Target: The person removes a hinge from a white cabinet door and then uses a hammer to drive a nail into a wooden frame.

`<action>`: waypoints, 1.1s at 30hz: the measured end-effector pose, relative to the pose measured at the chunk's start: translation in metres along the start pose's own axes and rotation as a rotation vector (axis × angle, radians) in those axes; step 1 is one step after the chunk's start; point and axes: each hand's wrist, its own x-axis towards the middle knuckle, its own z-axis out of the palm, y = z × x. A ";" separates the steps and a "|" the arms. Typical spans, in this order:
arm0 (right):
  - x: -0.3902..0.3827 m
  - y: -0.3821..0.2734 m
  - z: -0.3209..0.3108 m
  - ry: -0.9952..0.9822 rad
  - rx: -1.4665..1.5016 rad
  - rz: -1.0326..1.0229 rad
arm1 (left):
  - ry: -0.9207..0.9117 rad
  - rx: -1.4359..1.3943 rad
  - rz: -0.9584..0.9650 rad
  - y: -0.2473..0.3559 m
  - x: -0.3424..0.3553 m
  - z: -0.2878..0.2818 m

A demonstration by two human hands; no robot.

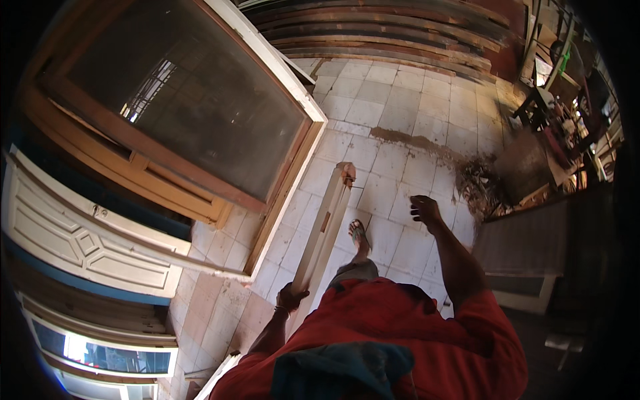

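Observation:
My left hand point(291, 297) grips a long cream wooden post point(325, 227) low at my left side. The post slants forward over the tiles, its far end broken to bare reddish wood with a thin metal piece sticking out. My right hand point(424, 212) is held out in the air to the right of the post, fingers apart and holding nothing. My foot point(358, 233) shows beside the post, below a red shirt.
A large framed pane point(180, 107) and a white panelled door point(80, 227) stand at the left. Long planks point(380, 33) lie along the back. Piled scrap point(560, 127) and dark debris point(477, 177) line the right, near a dark panel point(520, 247). The tiled floor point(413, 100) runs between.

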 end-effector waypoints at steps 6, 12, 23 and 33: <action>0.110 -0.132 0.046 -0.049 -0.043 0.022 | -0.070 -0.054 0.080 0.154 0.199 -0.050; 0.207 -0.221 0.042 0.024 0.123 -0.104 | -0.018 0.007 0.301 0.303 0.369 -0.097; 0.491 -0.387 -0.042 -0.131 0.867 -0.326 | -0.150 -0.046 0.695 0.603 0.643 -0.113; 0.663 -0.547 -0.123 -0.201 0.826 -0.651 | -0.246 -0.057 0.802 0.798 0.838 -0.110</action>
